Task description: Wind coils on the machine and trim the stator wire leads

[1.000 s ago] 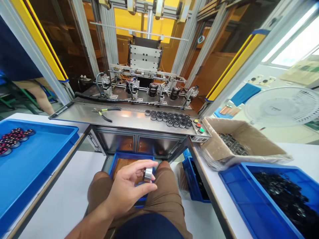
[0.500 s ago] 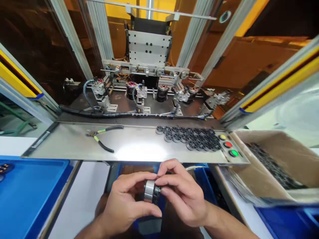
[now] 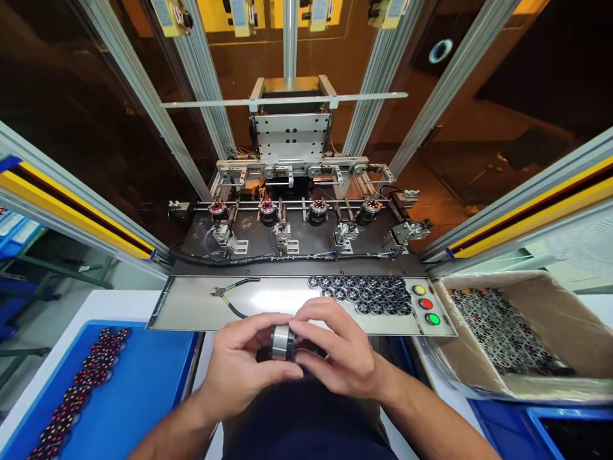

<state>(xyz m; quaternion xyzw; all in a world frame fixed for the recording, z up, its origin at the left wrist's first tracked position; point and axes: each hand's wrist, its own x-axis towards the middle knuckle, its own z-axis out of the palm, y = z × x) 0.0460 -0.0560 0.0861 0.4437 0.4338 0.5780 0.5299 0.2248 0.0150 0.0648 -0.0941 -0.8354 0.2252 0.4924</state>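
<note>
Near the front edge of the metal shelf [image 3: 184,303], I see the left hand [image 3: 239,361] gripping a silver ring [image 3: 280,343] between thumb and fingers. The right hand [image 3: 341,351] has bent fingers at the ring's dark right side; whether they pinch it, I cannot tell.

One part [image 3: 281,343] is between my left grip [image 3: 237,354] and right grip [image 3: 343,358]; behind, on the bench [image 3: 184,305], pliers [image 3: 221,292] lie left of grouped parts [image 3: 364,296].
</note>
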